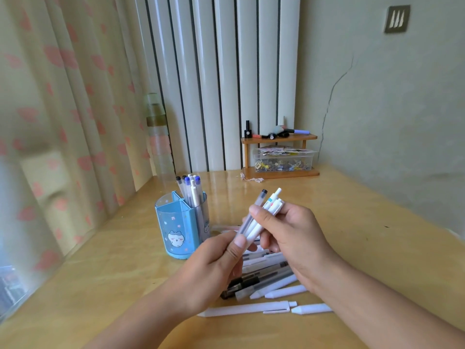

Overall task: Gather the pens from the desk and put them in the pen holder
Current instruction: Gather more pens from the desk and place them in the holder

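Note:
A small bundle of pens (256,217), one frosted grey and the others white, is held tilted above the desk by both hands. My right hand (294,238) grips its upper half and my left hand (216,263) pinches its lower end. Under the hands a pile of loose pens (271,280) lies on the wooden desk (120,268), with one long white pen (246,308) nearest me. The blue pen holder (180,230) with a cat picture stands just left of the hands. Several pens (190,190) stand in its back compartment.
A small wooden shelf (279,157) with a clear box of small items stands at the back against a white radiator. A clear bottle (158,139) stands behind the holder by the curtain. The desk's left edge runs along the curtain.

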